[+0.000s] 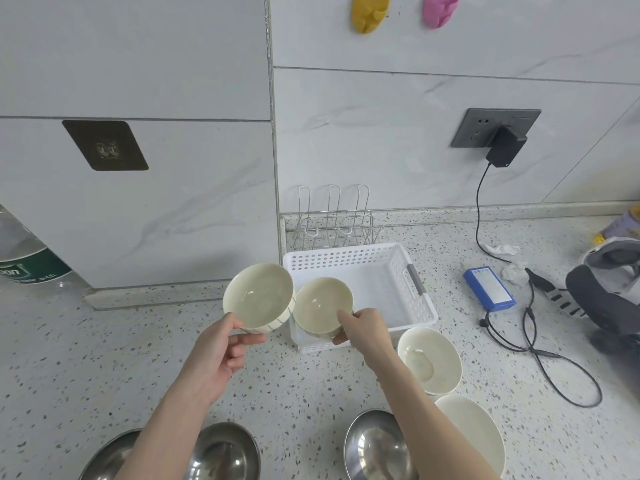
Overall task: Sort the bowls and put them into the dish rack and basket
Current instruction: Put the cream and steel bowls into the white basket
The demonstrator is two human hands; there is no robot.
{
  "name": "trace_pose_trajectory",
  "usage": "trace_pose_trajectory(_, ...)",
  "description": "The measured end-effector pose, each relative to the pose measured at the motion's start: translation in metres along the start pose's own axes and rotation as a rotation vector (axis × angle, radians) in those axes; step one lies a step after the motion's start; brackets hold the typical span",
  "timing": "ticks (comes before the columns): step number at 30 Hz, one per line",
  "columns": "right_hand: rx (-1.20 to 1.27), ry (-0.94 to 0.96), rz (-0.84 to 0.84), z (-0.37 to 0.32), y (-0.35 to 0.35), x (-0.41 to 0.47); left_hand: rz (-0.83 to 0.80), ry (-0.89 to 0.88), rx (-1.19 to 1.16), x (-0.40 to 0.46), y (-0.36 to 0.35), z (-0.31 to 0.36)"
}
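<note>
A black charger (504, 148) is sitting plugged into a grey wall socket (485, 128), its green light glowing, and its black cable (479, 216) is running down to the speckled tabletop (104, 358). A blue battery pack (489, 289) is lying near crumpled white tissue (502, 250). Yellow (370, 12) and pink (440, 9) hooks are hanging on the tiled wall. A brown adhesive hook plate (105, 145) is sticking to the left panel, and a water bottle (24, 251) is standing at the far left.
</note>
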State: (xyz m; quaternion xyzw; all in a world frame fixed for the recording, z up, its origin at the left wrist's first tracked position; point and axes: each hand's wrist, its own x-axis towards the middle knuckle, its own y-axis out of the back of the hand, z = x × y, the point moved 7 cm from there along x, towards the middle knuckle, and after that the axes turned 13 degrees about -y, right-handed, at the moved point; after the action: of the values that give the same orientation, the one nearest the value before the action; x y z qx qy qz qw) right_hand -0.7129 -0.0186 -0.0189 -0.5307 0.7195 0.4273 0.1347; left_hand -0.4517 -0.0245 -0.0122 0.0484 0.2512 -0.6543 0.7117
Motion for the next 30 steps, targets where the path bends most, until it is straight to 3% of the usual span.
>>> trace_pose_trajectory(14, 0.046, -0.037, -0.024, -0.035, 0.009, 0.042, 0.056, 0.028, 0.002, 0.003, 0.007, 0.001)
trace_pose_trajectory(17, -0.005, -0.081, -0.059, -0.041, -0.001, 0.052, 0.072, 0.032, -0.001, 0.005, 0.011, 0.001)
trace_pose_trajectory(30, 0.19, -0.296, -0.241, -0.027, -0.04, 0.067, 0.104, 0.036, 0.01, 0.01, 0.016, 0.002)
